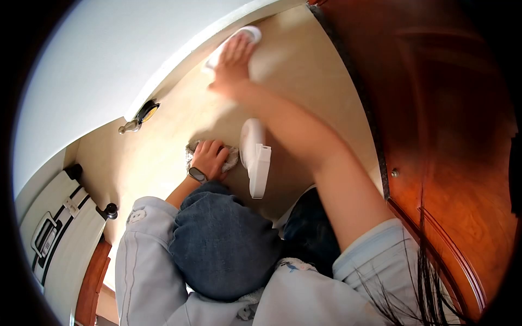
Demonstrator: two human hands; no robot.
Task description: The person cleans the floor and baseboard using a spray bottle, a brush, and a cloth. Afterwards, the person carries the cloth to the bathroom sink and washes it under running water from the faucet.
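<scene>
My left hand (211, 157), with a dark band on its wrist, presses down on a crumpled grey cloth (232, 158) on the floor. Its fingers curl over the cloth. Farther off, near the base of the white panel, my right hand (232, 62) is wrapped over a white oblong object (252, 33) with a rounded end; motion blur and the fingers hide its kind. Between my right forearm and the cloth, a white plastic piece (260, 171) with a rounded disc and a long rectangular block lies by my knees, touched by neither hand.
A white panel (114, 54) rises on the left, with a round black-and-yellow item (147, 111) at its lower edge. A pale suitcase (57, 233) with black wheels lies at the left. Brown wooden doors (451, 163) stand to the right, beyond a dark floor strip (359, 87).
</scene>
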